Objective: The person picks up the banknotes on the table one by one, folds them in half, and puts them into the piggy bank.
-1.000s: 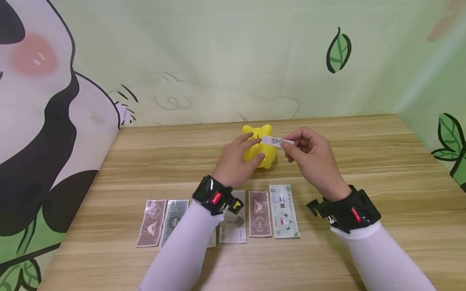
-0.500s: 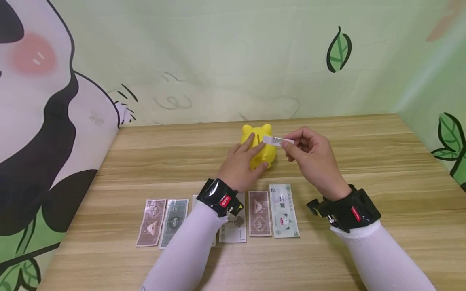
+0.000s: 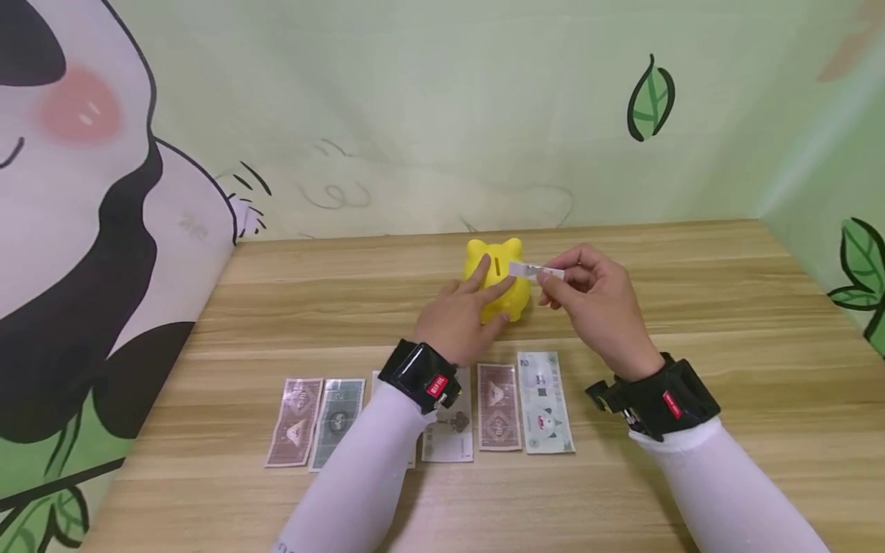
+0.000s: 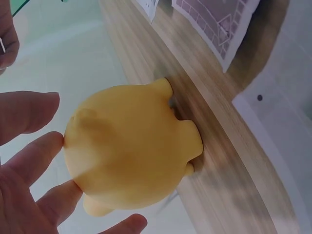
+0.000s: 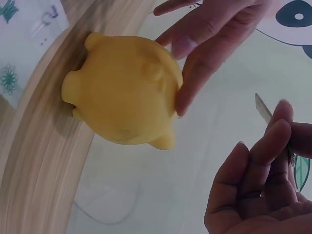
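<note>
A yellow piggy bank (image 3: 516, 298) stands on the wooden table, the slot in its back facing up. My left hand (image 3: 452, 321) rests on it with fingers spread and fairly straight, two of them on either side of the slot. In the left wrist view, fingertips touch the rounded yellow body (image 4: 126, 141). Between thumb and fingers my right hand (image 3: 603, 307) pinches a narrow folded banknote (image 3: 523, 269), its free end just right of the slot and above the bank. The right wrist view shows the folded note (image 5: 263, 107) edge-on, apart from the bank.
Several play banknotes lie in a row nearer me, among them a brown note (image 3: 498, 407) and a pale green note (image 3: 546, 403). My left sleeve (image 3: 366, 461) covers part of the row. A printed cloth wall (image 3: 415, 115) stands behind the table (image 3: 691, 307).
My left hand has come down and right onto the piggy bank, uncovering its slot. The right hand keeps the folded banknote near the slot, almost still. The head view has shifted slightly.
</note>
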A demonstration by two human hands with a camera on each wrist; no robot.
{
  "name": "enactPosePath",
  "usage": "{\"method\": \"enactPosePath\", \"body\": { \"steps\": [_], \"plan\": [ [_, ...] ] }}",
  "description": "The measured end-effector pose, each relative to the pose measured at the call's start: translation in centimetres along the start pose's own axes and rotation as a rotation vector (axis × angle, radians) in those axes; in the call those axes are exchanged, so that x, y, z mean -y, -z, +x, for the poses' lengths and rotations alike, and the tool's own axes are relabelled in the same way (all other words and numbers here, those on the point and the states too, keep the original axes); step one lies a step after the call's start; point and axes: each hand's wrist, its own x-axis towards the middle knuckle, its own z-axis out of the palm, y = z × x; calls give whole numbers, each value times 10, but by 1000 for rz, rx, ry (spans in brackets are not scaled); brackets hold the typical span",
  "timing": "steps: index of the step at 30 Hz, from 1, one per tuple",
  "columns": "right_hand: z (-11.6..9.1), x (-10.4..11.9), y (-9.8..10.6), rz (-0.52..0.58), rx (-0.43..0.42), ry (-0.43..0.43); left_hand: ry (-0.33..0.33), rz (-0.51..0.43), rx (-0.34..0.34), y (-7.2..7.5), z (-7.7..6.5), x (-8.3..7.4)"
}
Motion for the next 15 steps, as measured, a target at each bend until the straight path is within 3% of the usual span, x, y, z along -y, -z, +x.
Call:
{"method": "enactPosePath", "body": {
  "steps": [7,15],
  "plan": [
    [9,-8,-10,-81,30,-20,4,4,13,0,-1,0],
    [27,-14,-28,-237,-31,32,-6,26,0,1,-2,3]
  ]
}}
